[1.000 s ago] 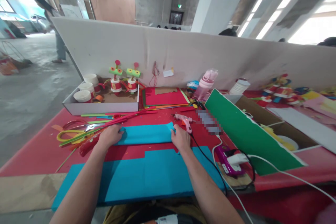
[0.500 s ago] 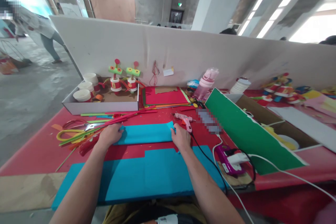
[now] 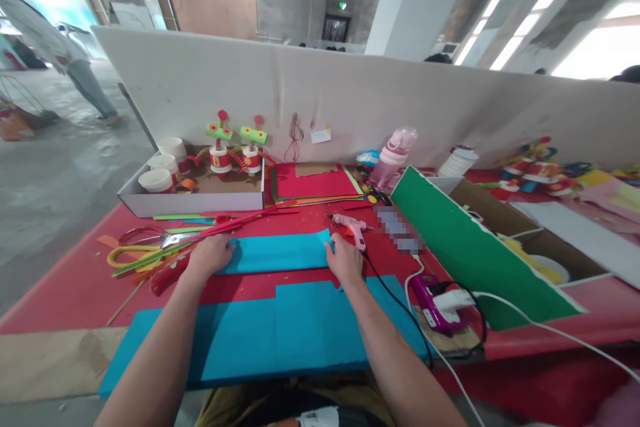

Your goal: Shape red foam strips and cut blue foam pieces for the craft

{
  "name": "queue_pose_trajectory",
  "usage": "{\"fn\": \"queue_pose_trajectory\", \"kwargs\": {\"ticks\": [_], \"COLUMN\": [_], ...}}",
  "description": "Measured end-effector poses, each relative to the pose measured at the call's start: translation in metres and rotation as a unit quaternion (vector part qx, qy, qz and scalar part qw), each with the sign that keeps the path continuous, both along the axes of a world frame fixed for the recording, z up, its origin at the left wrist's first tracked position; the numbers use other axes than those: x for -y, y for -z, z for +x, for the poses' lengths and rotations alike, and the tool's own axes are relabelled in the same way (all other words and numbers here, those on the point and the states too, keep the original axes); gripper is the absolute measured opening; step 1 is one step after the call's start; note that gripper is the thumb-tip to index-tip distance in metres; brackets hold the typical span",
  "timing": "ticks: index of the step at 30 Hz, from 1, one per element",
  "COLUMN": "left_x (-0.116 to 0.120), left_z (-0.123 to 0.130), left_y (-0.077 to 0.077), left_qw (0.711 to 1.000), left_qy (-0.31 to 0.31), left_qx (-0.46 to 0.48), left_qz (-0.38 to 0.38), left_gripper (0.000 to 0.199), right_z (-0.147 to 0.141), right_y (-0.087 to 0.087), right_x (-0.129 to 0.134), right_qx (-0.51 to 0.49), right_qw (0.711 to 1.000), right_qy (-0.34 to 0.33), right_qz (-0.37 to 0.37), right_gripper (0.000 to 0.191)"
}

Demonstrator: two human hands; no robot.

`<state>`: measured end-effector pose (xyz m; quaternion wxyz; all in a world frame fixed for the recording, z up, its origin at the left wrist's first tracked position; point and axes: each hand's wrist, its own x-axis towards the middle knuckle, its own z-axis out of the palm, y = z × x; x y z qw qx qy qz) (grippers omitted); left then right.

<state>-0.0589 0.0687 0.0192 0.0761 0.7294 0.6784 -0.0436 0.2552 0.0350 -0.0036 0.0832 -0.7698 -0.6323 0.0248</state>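
Observation:
A folded strip of blue paper (image 3: 280, 253) lies across the red tabletop, held at both ends. My left hand (image 3: 213, 257) is closed on its left end, and my right hand (image 3: 346, 259) grips the right end, where a corner sticks up. Nearer to me, a larger blue sheet (image 3: 240, 337) lies beneath my forearms. A pink glue gun (image 3: 354, 227) rests just beyond my right hand. Left of my left hand are scissors with red handles (image 3: 145, 237), yellow-handled scissors (image 3: 130, 257) and coloured paper strips.
Behind stand a white tray (image 3: 200, 203) with cups and two paper figures, red sheets (image 3: 315, 187) and a pink bottle (image 3: 393, 160). Rightward are a purple power strip (image 3: 435, 310) with cables and a green-sided box (image 3: 460, 253). A person (image 3: 80, 70) stands at far left.
The person at the far left has shifted slightly. Both hands and the blue strip look the same as before.

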Motion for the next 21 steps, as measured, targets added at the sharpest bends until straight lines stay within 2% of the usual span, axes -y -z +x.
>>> {"fn": "queue_pose_trajectory", "kwargs": {"ticks": [15, 21], "left_x": [0.0017, 0.0015], "left_z": [-0.0015, -0.0013], "left_y": [-0.0013, -0.0003], "left_qw": [1.000, 1.000], "left_qy": [0.015, 0.003], "left_qx": [0.017, 0.011], "left_qz": [-0.001, 0.001], "left_gripper": [0.031, 0.032], "right_z": [0.0015, 0.0020], "right_y": [-0.0017, 0.0012], "right_x": [0.0019, 0.0002], "right_qx": [-0.004, -0.007], "right_qw": [1.000, 1.000], "right_qy": [-0.013, -0.007], "right_qz": [-0.018, -0.008], "right_gripper": [0.021, 0.021]}}
